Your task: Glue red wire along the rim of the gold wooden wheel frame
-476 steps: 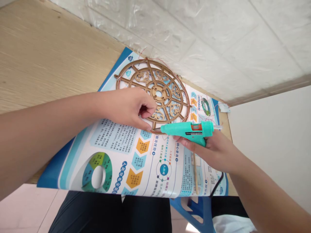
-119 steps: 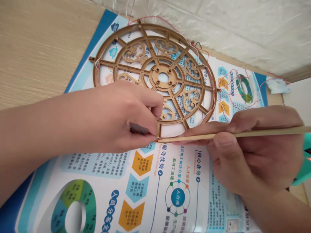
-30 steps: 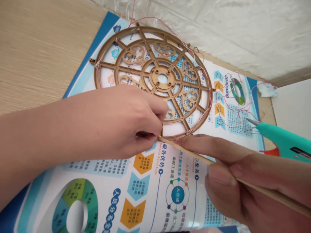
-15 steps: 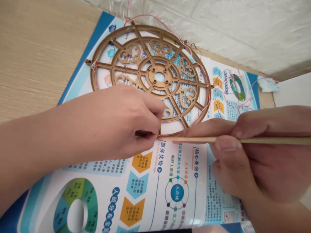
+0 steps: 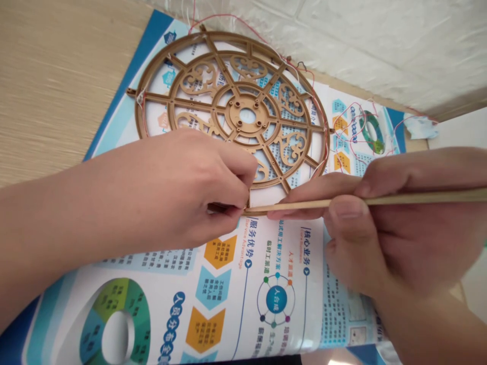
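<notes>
Head view, looking down on a round gold lattice frame (image 5: 231, 115) lying flat on a printed poster (image 5: 167, 276), which rests on a wood-grain counter (image 5: 57, 66). The frame's far rim sits close to a white textured wall (image 5: 380, 40). Red thread (image 5: 353, 114) runs loosely around the rim and across the poster beyond it. The left hand (image 5: 182, 192) enters from the left, forearm low across the poster, fingers (image 5: 236, 177) curled down and closed at the near rim, pinching a dark piece (image 5: 217, 207) that is mostly hidden. The right hand (image 5: 395, 228) enters from the right, thumb and fingers closed on a thin wooden stick (image 5: 380, 202) held nearly level. Its tip meets the near rim — just beside the left fingertips.
</notes>
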Available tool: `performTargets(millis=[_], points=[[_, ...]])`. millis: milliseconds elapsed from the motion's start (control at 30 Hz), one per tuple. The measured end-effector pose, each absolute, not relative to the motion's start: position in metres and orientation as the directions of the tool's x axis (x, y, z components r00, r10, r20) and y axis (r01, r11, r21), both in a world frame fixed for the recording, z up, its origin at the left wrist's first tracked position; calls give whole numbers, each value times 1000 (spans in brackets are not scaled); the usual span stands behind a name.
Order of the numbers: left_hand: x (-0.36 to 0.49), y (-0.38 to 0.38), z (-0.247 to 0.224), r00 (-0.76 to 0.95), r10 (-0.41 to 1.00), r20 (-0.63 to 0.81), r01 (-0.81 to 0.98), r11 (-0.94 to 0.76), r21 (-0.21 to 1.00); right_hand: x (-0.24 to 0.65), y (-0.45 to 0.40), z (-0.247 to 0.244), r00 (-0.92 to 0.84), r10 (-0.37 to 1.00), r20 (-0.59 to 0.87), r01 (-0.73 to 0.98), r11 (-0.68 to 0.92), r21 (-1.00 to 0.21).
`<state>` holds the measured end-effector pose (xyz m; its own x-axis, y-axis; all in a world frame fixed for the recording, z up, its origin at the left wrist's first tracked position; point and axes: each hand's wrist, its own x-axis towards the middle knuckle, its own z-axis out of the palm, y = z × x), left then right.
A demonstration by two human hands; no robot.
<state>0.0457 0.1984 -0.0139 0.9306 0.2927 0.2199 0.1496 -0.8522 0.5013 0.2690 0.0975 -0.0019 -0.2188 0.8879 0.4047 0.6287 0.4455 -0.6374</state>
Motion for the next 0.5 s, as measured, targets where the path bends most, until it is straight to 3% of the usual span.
performTargets(millis=[133, 267, 500], points=[[47, 198, -12, 937, 294, 188, 160, -840, 519, 262, 99, -8, -124, 905, 406, 514, 409, -754], [48, 197, -9, 942, 287, 171, 157, -832, 531, 261, 100, -13, -59, 947, 317, 333, 318, -888], [47, 195, -9, 934, 319, 163, 174, -802, 572, 261, 103, -12, -58, 963, 265, 269, 270, -924]])
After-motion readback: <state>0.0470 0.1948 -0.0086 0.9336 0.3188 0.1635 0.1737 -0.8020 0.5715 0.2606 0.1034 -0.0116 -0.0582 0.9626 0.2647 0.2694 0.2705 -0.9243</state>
